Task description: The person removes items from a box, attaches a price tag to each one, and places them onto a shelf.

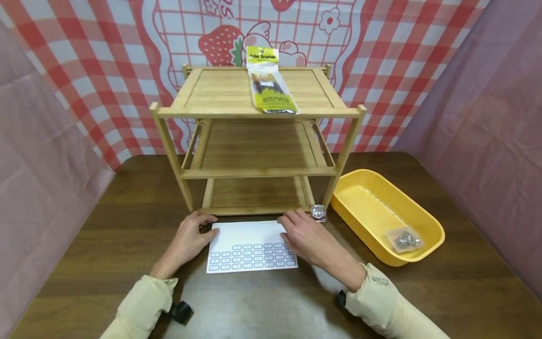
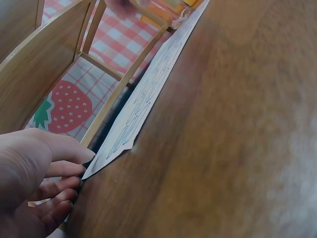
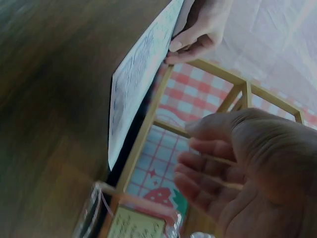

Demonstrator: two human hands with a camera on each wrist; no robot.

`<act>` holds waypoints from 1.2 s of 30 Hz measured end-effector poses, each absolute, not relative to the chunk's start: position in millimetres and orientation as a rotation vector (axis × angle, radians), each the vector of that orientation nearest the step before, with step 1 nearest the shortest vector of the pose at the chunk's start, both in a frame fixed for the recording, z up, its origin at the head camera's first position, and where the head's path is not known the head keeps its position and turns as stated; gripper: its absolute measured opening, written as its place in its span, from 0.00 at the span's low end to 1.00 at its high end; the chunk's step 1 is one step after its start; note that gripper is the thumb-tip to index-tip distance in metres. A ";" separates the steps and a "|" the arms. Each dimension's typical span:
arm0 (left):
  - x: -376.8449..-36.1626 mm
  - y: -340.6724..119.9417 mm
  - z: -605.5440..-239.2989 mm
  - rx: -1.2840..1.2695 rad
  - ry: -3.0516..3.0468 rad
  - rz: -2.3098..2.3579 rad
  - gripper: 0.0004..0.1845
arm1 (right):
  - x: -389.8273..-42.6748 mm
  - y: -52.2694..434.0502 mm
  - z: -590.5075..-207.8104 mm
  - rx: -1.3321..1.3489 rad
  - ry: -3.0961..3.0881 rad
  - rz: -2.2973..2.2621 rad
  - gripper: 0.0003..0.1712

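A white sheet (image 1: 245, 234) printed with rows of blue-outlined boxes, like a label sheet, lies on the table before a wooden rack. My left hand (image 1: 186, 242) is at its upper left corner. In the left wrist view the left fingertips (image 2: 88, 157) are at the sheet's edge, the fingers loosely bent. Over by the upper right corner is my right hand (image 1: 311, 240). The right wrist view shows its fingers (image 3: 208, 148) relaxed and apart from the sheet, with nothing in them. A shiny clear plastic item (image 1: 318, 212) sits just beyond that hand.
The three-tier wooden rack (image 1: 258, 173) stands directly behind the sheet. A packet of artist brushes (image 1: 271, 84) lies on its top shelf. To the right is a yellow basin (image 1: 360, 212) holding a clear packet of small metal pieces (image 1: 405, 239). Checked cloth (image 1: 106, 61) hangs behind.
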State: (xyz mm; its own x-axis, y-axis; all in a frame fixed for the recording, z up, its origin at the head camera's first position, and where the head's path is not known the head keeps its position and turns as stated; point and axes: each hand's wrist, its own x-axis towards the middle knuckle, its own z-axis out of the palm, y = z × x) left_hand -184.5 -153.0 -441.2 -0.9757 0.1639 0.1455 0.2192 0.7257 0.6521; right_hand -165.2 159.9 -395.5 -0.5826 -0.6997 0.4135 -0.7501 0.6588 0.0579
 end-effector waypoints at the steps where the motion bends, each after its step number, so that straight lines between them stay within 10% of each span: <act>1: -184.4 -152.7 -441.1 -0.318 -2.849 -1.088 0.14 | -165.6 158.0 -397.1 1.118 -2.493 0.183 0.16; 36: -183.7 -149.2 -439.4 -0.225 -2.867 -1.104 0.14 | -174.2 125.9 -415.2 0.715 -2.914 0.013 0.08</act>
State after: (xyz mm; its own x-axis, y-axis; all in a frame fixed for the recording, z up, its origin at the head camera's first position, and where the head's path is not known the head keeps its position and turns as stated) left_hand -183.7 -149.2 -439.4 -0.9875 0.1136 0.1095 0.1577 0.7325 0.6623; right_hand -174.2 125.9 -415.2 -0.8771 -0.4598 0.1387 -0.4611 0.8870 0.0251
